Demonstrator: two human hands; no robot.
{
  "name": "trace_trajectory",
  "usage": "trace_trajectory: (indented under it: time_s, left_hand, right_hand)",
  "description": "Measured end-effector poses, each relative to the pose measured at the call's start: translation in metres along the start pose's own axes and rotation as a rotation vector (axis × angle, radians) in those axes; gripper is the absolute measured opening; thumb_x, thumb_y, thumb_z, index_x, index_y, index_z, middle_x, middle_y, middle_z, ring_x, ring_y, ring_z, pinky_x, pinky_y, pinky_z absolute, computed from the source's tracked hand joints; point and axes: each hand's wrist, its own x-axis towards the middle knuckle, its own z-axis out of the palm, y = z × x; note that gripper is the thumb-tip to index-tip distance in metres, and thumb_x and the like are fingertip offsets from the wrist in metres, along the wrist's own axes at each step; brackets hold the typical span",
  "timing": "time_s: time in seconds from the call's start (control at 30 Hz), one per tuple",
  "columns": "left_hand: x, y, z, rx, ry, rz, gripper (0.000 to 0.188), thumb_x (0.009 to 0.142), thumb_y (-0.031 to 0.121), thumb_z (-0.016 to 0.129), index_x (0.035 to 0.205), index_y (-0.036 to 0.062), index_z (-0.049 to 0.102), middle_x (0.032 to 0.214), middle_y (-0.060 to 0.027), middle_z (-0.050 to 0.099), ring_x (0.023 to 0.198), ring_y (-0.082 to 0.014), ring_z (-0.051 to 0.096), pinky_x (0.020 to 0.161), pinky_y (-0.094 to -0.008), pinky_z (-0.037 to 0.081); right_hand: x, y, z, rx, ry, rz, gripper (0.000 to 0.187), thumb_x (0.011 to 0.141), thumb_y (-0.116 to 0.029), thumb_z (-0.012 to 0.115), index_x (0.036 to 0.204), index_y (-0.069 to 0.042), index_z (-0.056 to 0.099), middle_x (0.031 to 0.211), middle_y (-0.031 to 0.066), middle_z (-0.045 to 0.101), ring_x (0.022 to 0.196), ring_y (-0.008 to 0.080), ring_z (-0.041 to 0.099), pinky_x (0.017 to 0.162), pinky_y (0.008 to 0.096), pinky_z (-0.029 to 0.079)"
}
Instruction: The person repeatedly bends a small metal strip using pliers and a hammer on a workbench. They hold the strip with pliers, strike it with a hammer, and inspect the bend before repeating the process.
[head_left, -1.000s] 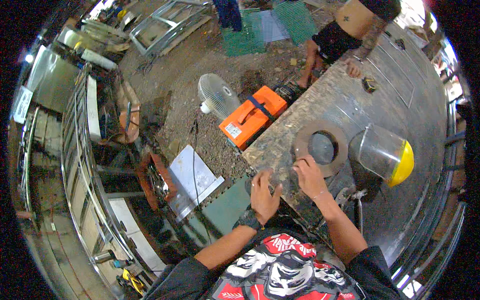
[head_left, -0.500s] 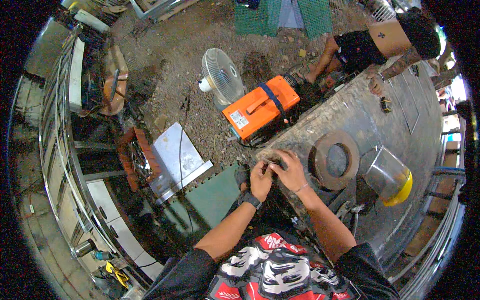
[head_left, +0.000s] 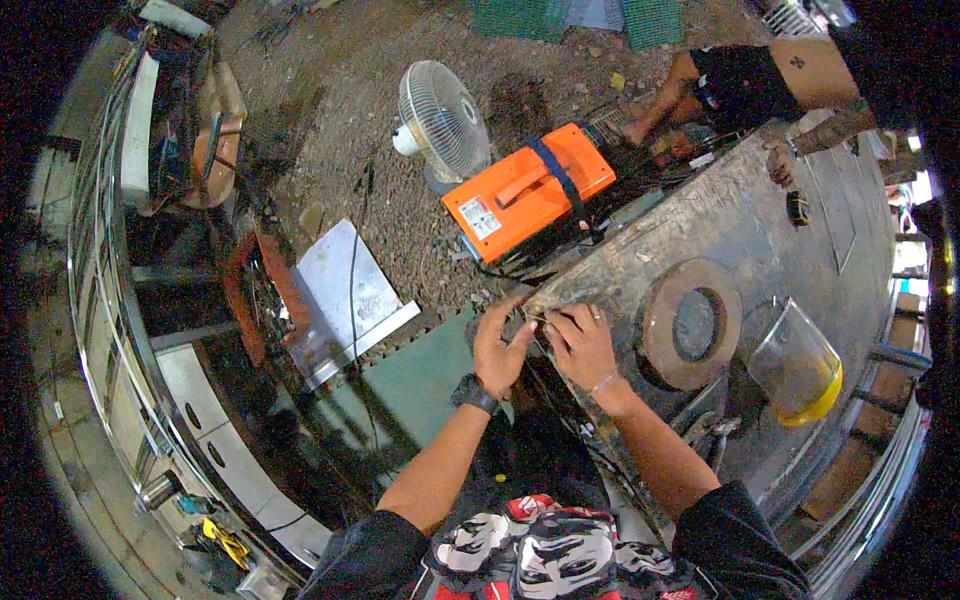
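At the near left corner of the worn metal-topped table (head_left: pixel 640 235), my two hands are close together. My left hand (head_left: pixel 498 350), with a dark watch at its wrist, has its fingers stretched forward and its thumb apart. Beside it, over the table edge, the fingers of my right hand (head_left: pixel 584 348) are bent and drawn together; whatever may be in them is too small to make out. A thick rusty ring (head_left: pixel 656 325) lies flat on the table to the right of my right hand. Farther right rests a clear face shield (head_left: pixel 795 350) with a yellow brow piece.
Beyond the table's corner stands an orange machine (head_left: pixel 560 175) with a dark strap, beside a fan (head_left: pixel 445 120). A bent sheet-metal piece (head_left: pixel 350 290) and a cable are at left. A co-worker's hand (head_left: pixel 780 162) is at the far table edge near a tape measure (head_left: pixel 797 208).
My hands have drawn apart from their touching pose. The left fingers have straightened and the thumb has opened away. The view has shifted slightly, and the co-worker has leaned lower.
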Motion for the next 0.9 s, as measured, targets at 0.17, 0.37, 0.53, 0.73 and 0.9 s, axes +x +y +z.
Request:
trace_trajectory:
  time_s: [0.17,0.37,0.53,0.73,0.9]
  left_hand:
    - [0.007,-0.011,-0.002,-0.075,-0.054,-0.011,0.033,0.087,0.011,0.081,0.117,0.0033,0.073,0.119,-0.0165,0.073,0.114,-0.0318,0.068,0.1,-0.0401,0.051]
    - [0.003,-0.015,-0.004,-0.069,-0.032,-0.035,0.032,0.086,0.012,0.082,0.115,0.0025,0.074,0.116,-0.0165,0.074,0.111,-0.0298,0.069,0.097,-0.0377,0.053]
    - [0.001,-0.015,-0.004,-0.053,-0.034,-0.096,0.031,0.087,0.011,0.082,0.117,0.0047,0.074,0.116,-0.0129,0.074,0.11,-0.0233,0.069,0.098,-0.0353,0.052]
    - [0.0,-0.015,-0.005,-0.082,-0.045,-0.011,0.033,0.087,0.012,0.082,0.118,0.0041,0.074,0.117,-0.0124,0.074,0.111,-0.0236,0.068,0.099,-0.0355,0.052]
    - [0.001,-0.018,-0.003,-0.155,-0.013,-0.05,0.031,0.086,0.01,0.083,0.114,0.0008,0.076,0.114,-0.0144,0.075,0.112,-0.0259,0.068,0.1,-0.0374,0.051]
  right_hand:
    - [-0.022,0.004,-0.01,0.056,0.048,0.137,0.045,0.086,-0.02,0.078,0.125,-0.004,0.066,0.133,0.0173,0.057,0.119,0.039,0.053,0.104,0.0488,0.042]
    - [-0.026,0.034,-0.015,0.049,0.055,-0.026,0.026,0.084,-0.015,0.081,0.108,-0.008,0.074,0.125,0.0139,0.062,0.112,0.0339,0.057,0.097,0.0455,0.042]
    - [-0.026,0.039,-0.009,0.044,0.06,-0.026,0.023,0.083,-0.015,0.08,0.105,-0.011,0.075,0.121,0.0117,0.063,0.11,0.0331,0.057,0.095,0.0459,0.042]
    - [-0.024,0.037,-0.01,0.067,0.071,-0.009,0.022,0.085,-0.018,0.078,0.105,-0.012,0.075,0.122,0.0112,0.063,0.109,0.0347,0.056,0.096,0.0478,0.042]
    - [-0.024,0.036,-0.01,0.048,0.108,-0.038,0.024,0.083,-0.014,0.081,0.106,-0.009,0.077,0.119,0.0133,0.065,0.103,0.032,0.06,0.091,0.044,0.043]
